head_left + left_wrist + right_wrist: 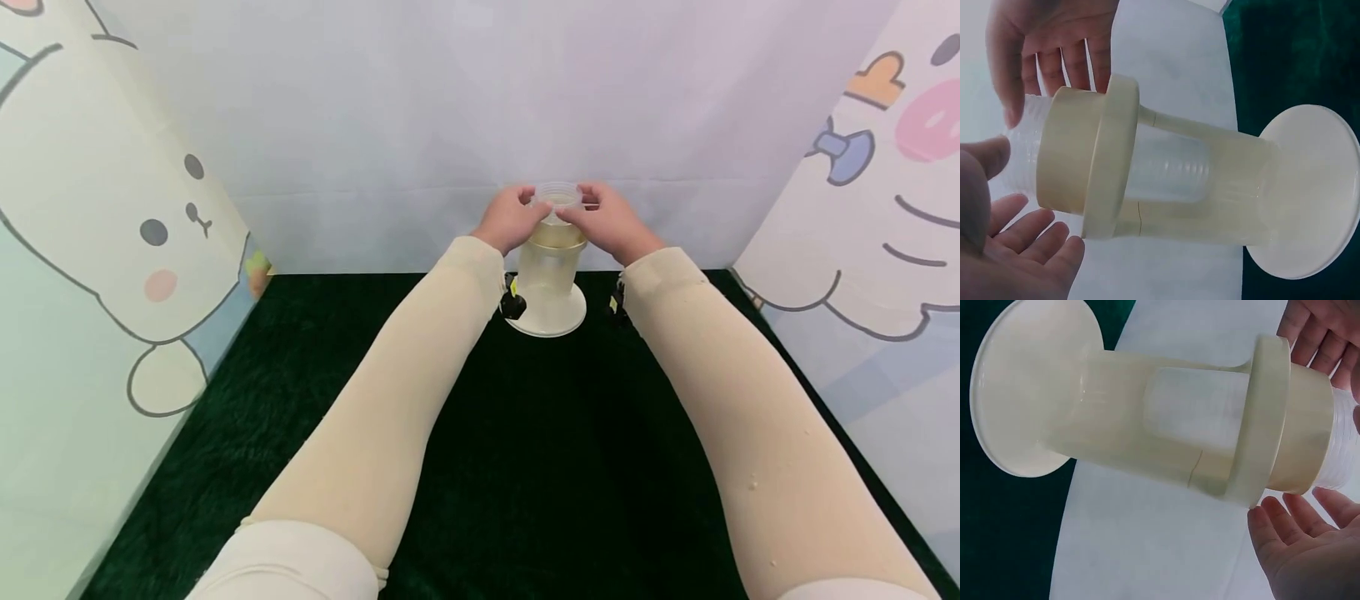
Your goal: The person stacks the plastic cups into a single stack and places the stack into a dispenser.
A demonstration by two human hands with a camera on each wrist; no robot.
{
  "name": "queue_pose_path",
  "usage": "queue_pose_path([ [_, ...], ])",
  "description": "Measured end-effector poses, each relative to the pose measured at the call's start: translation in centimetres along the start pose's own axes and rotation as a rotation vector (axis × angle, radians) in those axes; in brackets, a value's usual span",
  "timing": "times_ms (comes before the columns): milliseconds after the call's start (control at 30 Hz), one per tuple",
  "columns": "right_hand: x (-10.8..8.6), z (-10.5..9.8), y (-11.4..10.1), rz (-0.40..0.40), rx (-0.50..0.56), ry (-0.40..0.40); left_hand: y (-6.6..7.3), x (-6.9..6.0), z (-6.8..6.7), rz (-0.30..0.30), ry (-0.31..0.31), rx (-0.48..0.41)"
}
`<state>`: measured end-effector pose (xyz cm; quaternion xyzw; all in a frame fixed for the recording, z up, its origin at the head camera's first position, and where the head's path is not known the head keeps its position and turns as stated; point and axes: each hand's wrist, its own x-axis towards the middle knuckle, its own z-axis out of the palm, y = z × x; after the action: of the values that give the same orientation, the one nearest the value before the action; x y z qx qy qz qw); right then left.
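A cream plastic cup dispenser [547,271] stands upright at the table's far edge. Its round base, thick collar [1113,156] and cut-out window show in both wrist views. Clear ridged plastic cups [557,193], apparently nested, stick out of its top. Ridged clear plastic [1169,169] also shows through the window. My left hand [510,218] holds the cups' upper part from the left, thumb near the front. From the right, my right hand [611,221] grips the same part. The fingers of both hands spread beside the dispenser's upper ring [1304,428]; some contacts are hidden.
Dark green cloth [525,467] covers the table. A plain white backdrop [375,125] rises right behind the dispenser. Cartoon-printed panels [97,217] flank the table on the left and right. Small black devices [513,305] are strapped at my wrists, close to the dispenser.
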<state>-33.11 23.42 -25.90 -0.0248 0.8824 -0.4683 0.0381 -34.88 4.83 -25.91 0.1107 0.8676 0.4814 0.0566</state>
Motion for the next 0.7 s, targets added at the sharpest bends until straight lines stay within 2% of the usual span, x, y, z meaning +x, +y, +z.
queue_pose_path([
  [167,-0.2,0.1,-0.1,0.012,-0.005,0.019,0.1,-0.1,-0.1,0.017,-0.002,0.052],
  [400,-0.3,0.4,0.0,-0.013,-0.022,0.036,-0.5,-0.1,-0.2,0.039,0.016,0.133],
  [500,-0.2,0.6,0.1,-0.029,-0.024,0.043,-0.7,0.0,-0.2,0.049,0.011,0.137],
  [700,0.0,1.0,1.1,-0.061,-0.088,0.026,-0.6,-0.2,0.4,0.021,-0.002,0.166],
])
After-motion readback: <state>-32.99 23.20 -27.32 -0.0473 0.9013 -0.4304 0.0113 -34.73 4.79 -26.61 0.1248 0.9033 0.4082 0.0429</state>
